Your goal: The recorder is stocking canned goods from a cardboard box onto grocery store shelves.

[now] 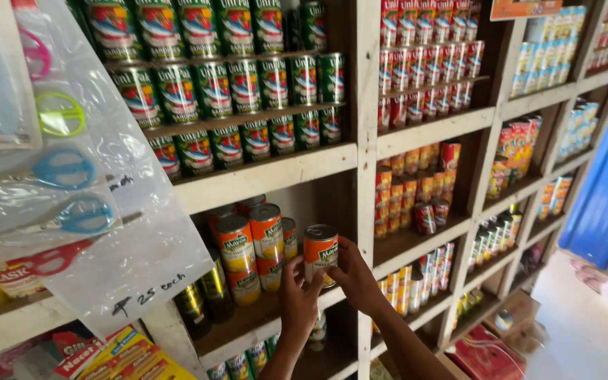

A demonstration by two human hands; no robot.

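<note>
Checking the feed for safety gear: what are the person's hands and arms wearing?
Nothing shows on either: the left hand and right hand are bare, without gloves. Both forearms are uncovered, no sleeves in view. No rings, watch or bands can be made out.

Two hands, left hand and right hand, on one orange-labelled can; just left of that grip five more orange cans, above it three rows of green-labelled cans.

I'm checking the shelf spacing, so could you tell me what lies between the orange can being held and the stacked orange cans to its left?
In the head view, only a bare gap of shelf shows between the held can and the stacked cans; the left hand reaches up just below it.
</note>
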